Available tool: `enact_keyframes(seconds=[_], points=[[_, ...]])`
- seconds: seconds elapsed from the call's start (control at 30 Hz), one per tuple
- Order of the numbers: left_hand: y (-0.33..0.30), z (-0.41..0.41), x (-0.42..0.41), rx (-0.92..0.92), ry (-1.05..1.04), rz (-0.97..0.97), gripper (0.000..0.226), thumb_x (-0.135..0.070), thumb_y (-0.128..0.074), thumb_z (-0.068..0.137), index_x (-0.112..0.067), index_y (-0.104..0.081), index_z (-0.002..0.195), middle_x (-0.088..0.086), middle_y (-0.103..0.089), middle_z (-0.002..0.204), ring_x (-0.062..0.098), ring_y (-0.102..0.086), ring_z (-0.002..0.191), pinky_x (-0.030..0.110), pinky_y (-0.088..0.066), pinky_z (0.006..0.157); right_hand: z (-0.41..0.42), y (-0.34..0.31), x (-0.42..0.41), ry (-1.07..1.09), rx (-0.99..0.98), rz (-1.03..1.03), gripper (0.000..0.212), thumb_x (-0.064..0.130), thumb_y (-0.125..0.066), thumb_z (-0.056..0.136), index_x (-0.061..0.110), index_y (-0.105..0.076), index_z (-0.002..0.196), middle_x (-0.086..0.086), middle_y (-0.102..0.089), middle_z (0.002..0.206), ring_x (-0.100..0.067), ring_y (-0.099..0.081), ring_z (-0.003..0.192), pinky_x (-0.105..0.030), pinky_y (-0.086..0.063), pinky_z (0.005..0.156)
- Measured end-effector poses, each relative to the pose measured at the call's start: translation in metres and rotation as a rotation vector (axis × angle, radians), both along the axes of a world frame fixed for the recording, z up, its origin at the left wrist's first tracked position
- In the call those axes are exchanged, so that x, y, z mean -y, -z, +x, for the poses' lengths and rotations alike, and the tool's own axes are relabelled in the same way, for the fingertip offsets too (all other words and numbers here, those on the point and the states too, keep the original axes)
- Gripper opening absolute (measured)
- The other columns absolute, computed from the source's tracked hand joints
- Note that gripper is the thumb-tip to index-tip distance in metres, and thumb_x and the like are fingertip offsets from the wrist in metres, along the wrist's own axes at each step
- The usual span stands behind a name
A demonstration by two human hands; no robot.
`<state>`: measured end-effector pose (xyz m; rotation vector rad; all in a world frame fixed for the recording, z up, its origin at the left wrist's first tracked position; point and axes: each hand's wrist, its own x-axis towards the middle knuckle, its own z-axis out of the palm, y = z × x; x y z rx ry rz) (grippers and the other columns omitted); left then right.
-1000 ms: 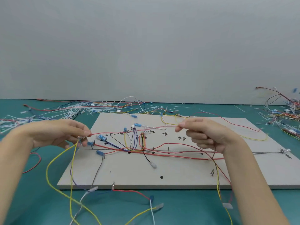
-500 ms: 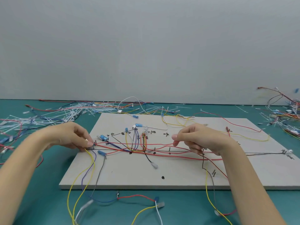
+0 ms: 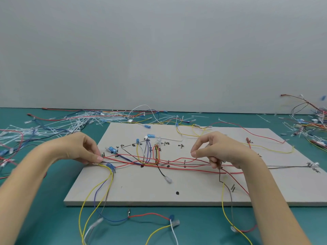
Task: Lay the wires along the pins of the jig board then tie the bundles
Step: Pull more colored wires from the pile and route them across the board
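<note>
On the far left of the green table top: a messy pile of thin white plastic cable ties mixed with loose coloured wires. Just right of that pile, at the left edge of the flat pale grey jig board: the left hand, thumb and first finger pinched together on the end of a thin red wire beside a small dark pin. Below that hand: long yellow wires and a blue wire, hanging off the front edge of the board onto the table. Near the middle of the board: small blue plastic connectors, short loops of blue, white, yellow and red wire standing between pins, and black hand-written marks. Across the middle, from left hand to right hand: the red wire, stretched low over the board next to other red wires and one dark wire. Right of middle: the right hand, thumb and first finger close together on the other part of the red wire, lower fingers curled round a dark wire and a yellow wire dropping down. At the far right edge of the table: another heap of tangled coloured wires.
</note>
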<state>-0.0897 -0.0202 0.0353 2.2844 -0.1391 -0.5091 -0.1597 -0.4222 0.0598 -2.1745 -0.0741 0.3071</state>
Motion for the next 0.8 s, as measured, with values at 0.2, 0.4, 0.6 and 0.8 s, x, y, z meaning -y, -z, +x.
enact_keyframes(seconds=[0.2, 0.4, 0.6, 0.8], points=[[-0.006, -0.004, 0.009, 0.044, -0.018, 0.065, 0.043, -0.033, -0.091, 0.041, -0.008, -0.076, 0.071, 0.015, -0.073, 0.072, 0.014, -0.068, 0.057, 0.021, -0.054, 0.053, 0.0, -0.001, 0.004, 0.011, 0.019, -0.071, 0.006, 0.017, -0.073, 0.082, 0.021, -0.073, 0.087, -0.001, -0.047, 0.043, -0.013, -0.031, 0.03, -0.017, -0.027, 0.037], [-0.007, -0.005, 0.019, 0.106, 0.0, 0.188, 0.01, -0.017, -0.086, 0.069, -0.012, -0.078, 0.067, 0.008, -0.073, 0.068, 0.012, -0.066, 0.058, 0.023, -0.056, 0.058, 0.002, 0.002, 0.006, 0.025, 0.022, -0.061, 0.008, 0.019, -0.073, 0.082, 0.022, -0.073, 0.089, -0.004, -0.055, 0.047, -0.013, -0.031, 0.031, -0.017, -0.026, 0.037], [-0.006, -0.007, 0.024, 0.166, 0.017, 0.299, 0.011, -0.024, -0.084, 0.072, -0.02, -0.077, 0.064, 0.001, -0.072, 0.062, 0.009, -0.061, 0.051, 0.021, -0.051, 0.056, 0.005, 0.004, 0.005, 0.05, 0.053, -0.057, 0.011, 0.019, -0.077, 0.079, 0.018, -0.073, 0.089, -0.001, -0.057, 0.051, -0.013, -0.032, 0.037, -0.017, -0.024, 0.039], [-0.01, -0.012, 0.037, 0.318, 0.053, 0.278, 0.011, -0.028, -0.085, 0.07, -0.026, -0.075, 0.065, -0.005, -0.072, 0.064, 0.007, -0.062, 0.057, 0.026, -0.051, 0.059, 0.002, 0.003, 0.006, -0.012, 0.004, -0.103, 0.011, 0.013, -0.076, 0.079, 0.019, -0.073, 0.087, -0.002, -0.053, 0.053, -0.022, -0.036, 0.052, -0.022, -0.024, 0.044]])
